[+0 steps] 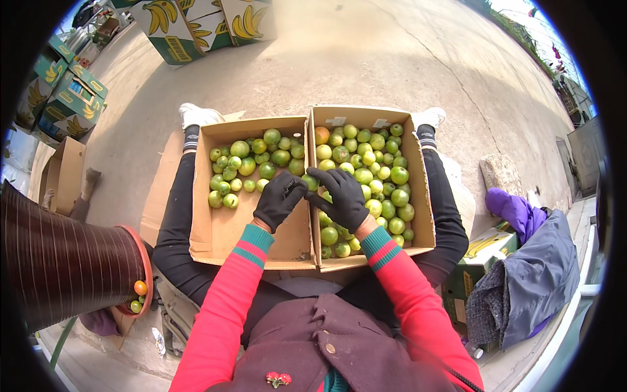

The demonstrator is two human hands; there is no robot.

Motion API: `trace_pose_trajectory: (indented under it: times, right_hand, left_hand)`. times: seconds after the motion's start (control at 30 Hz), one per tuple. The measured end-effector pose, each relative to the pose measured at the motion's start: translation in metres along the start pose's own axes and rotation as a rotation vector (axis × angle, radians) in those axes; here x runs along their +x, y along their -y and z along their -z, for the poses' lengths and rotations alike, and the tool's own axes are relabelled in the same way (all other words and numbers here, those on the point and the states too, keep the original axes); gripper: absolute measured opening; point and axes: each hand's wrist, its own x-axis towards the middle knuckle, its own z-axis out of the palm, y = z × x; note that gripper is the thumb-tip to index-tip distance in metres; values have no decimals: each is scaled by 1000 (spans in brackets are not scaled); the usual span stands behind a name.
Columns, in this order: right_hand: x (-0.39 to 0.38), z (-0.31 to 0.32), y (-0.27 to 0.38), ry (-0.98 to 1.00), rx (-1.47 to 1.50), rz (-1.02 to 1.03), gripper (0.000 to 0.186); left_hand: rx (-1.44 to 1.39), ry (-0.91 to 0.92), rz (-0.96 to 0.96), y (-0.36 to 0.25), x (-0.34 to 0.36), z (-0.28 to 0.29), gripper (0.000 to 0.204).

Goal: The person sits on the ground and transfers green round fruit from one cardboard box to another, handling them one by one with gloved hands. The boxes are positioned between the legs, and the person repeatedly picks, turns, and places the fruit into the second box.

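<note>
Right hand: the black-gloved right hand (341,198) is reaching over the near-left part of the right carton, its thumb and fingers pinching one tomato.
Held tomato: that green tomato (311,183) is sitting between the two hands, just above the wall where the cartons are meeting.
Left hand: the left hand (281,199), also black-gloved, is hovering over the right side of the left carton, fingers curling in right beside that tomato. Can't tell if they're actually gripping anything, tbh.
Left carton: this open cardboard box (261,243) is holding loose green tomatoes (247,166), mostly bunching up in the far half.
Right carton: the second cardboard box (429,225) is carrying way more green ones, spreading from far end to near end, plus an orange-tinged tomato (322,135) sitting in the far-left corner.
Legs: black trousers (177,209) are flanking both boxes.
Left side: a dark brown ribbed container (65,255) is showing its red rim (147,261), with an orange tomato (140,287) sitting by it.
Far left: banana-print cartons (186,29) are standing on the concrete.
Right side: a grey jacket (532,277) is lying next to some purple cloth (513,210).
</note>
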Motion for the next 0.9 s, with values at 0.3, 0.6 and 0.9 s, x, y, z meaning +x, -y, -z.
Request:
trace_pose_trajectory:
  times: [0.3, 0.6, 0.9]
  right_hand:
    - [-5, -10, -13, -232, 201, -273, 44]
    - [-15, -1, -59, -510, 309, -615, 46]
    - [1, 10, -1, 20, -70, 43, 62]
  left_hand:
    - [292, -277, 115, 11, 4, 9, 18]
    - [865, -48, 616, 42, -6, 24, 59]
    - [-515, 156, 501, 9, 5, 29, 28]
